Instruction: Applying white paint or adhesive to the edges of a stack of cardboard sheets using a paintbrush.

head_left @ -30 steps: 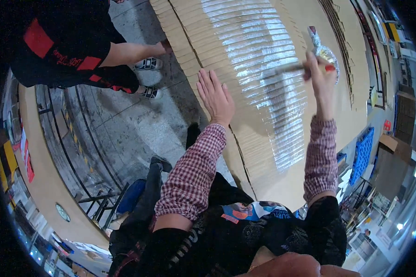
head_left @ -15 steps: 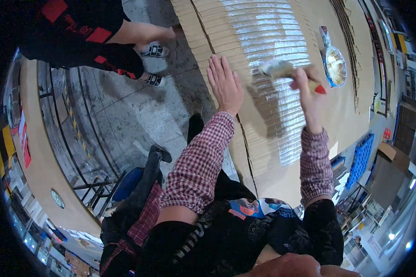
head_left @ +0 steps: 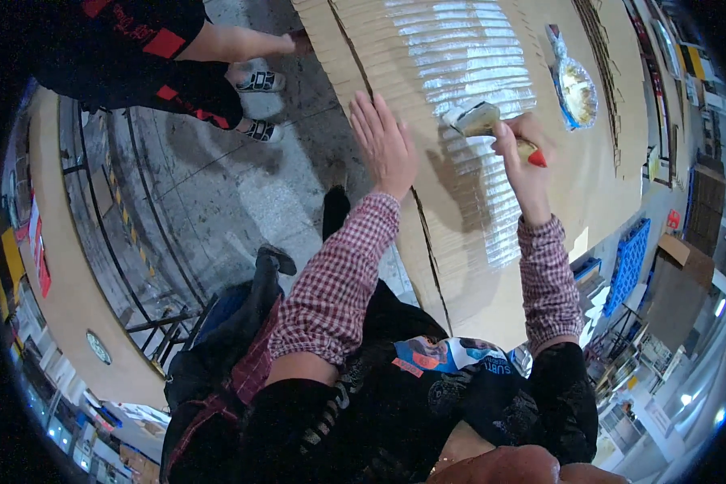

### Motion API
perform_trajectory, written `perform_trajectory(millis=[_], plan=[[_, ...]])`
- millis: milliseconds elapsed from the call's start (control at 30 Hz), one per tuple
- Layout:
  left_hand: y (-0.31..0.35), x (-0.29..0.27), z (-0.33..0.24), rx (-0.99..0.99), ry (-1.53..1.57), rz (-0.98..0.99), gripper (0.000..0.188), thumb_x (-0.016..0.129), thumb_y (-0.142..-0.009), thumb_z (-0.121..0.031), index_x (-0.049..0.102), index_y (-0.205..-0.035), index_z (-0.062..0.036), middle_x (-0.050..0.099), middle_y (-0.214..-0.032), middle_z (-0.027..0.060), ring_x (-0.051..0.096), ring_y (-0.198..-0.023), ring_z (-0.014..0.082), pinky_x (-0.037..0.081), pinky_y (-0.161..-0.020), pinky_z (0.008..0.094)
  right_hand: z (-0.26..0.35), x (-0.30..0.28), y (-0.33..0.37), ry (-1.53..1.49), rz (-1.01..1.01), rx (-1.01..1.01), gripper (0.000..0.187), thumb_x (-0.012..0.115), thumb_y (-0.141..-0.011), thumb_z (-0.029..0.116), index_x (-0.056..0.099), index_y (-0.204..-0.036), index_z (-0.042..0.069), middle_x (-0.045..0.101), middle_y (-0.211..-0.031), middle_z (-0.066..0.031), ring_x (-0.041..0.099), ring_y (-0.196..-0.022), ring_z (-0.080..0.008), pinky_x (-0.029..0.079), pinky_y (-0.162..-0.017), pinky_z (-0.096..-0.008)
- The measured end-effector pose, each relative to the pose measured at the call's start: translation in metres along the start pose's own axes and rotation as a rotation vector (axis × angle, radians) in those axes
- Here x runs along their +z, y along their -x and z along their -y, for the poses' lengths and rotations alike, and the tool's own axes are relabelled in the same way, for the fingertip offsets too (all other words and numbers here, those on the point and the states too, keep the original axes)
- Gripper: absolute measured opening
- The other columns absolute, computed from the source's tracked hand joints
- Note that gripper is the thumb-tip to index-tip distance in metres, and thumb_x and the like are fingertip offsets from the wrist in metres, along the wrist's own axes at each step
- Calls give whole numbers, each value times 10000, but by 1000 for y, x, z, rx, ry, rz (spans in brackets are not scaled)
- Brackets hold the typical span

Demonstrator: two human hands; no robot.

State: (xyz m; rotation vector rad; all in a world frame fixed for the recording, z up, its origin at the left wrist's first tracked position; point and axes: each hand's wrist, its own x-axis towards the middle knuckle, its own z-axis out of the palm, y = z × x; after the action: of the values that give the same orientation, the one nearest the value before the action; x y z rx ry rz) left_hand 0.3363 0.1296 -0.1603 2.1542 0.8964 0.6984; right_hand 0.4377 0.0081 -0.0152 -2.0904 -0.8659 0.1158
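Observation:
Staggered cardboard sheets [head_left: 395, 81] lie overlapped like shingles on the table, with a shiny wet-looking white band [head_left: 468, 56] across their edges. My right hand [head_left: 522, 149] is closed around the handle of a wide flat brush [head_left: 480, 121], whose handle end is red. The brush's pale bristles are at the wet band, pointing left. Spread out flat, my left hand [head_left: 387, 149] is over the left part of the sheets, holding nothing; whether it presses on them is hard to tell. Right of the brush is a plastic-lined pan [head_left: 579, 95] with creamy paste in it.
A co-worker's arm [head_left: 242, 42] reaches toward the sheets' left edge at the far left. More cardboard edges [head_left: 607, 89] are stacked right of the pan. At left stands another long brown table [head_left: 73, 298] with metal rails beside it. A blue pallet [head_left: 627, 262] stands at right.
The brush and my right hand have moved slightly left. My left hand has shifted a little to the left, its fingers still spread. The whole view has shifted slightly.

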Motion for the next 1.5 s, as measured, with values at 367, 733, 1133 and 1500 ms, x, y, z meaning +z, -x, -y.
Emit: perform_trajectory(millis=[367,733,1133,1500], plan=[[50,-14,1,54,-157,156,599,399,-909,-211,182,-1390,70,146,-1463,263,98,-1373,402,73,-1109,488,7,-40,99,-15,10,107,163,649,-801,19,568,-668,-30,511,-616,-79,490,-579,-152,372,-521,-279],[47,-5,10,134,-183,14,584,382,-912,-245,230,-1378,72,190,-1455,263,152,-1364,391,105,-1107,484,-21,-68,197,109,71,60,145,648,-783,12,581,-657,-15,503,-583,-80,491,-548,-152,378,-511,-273],[46,-1,3,145,-129,17,564,365,-922,-236,237,-1380,68,197,-1458,254,170,-1361,384,113,-1106,479,-30,-67,197,82,-3,98,119,635,-801,28,590,-705,-27,541,-637,-99,511,-566,-151,387,-520,-267],[23,-13,-14,-73,90,-127,585,309,-948,-268,160,-1400,73,97,-1492,231,74,-1391,357,74,-1123,451,-10,-48,30,-355,-173,272,167,626,-865,156,640,-894,-8,604,-757,-23,570,-663,-90,446,-592,-212]])
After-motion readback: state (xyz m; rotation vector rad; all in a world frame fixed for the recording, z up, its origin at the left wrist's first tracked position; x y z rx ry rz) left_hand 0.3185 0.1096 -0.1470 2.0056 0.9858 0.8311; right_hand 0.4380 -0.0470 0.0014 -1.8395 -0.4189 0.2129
